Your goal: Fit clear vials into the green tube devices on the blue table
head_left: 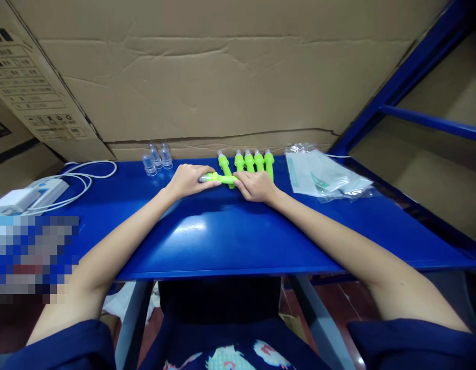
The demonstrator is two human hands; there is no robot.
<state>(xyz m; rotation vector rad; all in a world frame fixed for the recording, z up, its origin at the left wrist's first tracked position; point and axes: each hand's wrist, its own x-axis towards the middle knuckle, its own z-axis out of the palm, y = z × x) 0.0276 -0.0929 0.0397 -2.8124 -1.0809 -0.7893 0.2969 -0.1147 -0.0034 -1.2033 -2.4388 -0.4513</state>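
A lime-green stick with a clear end (pixel 227 179) lies level between my two hands, above the blue table. My left hand (pixel 189 181) grips its clear end, thumb and fingers closed round it. On the other end my right hand (pixel 256 186) is closed, its fingers covering that tip. Just behind, several matching green sticks (pixel 249 162) with clear tips stand in a row at the back, their lower parts partly hidden by my right hand. One more green stick (pixel 224 163) lies apart, to the left of that row.
Several clear plastic caps (pixel 154 156) stand at the back left. A white power strip (pixel 49 195) with a coiled cable is at the far left. Clear plastic bags (pixel 326 173) lie on the right of the blue table (pixel 222 241). A cardboard wall (pixel 230 87) closes off the back.
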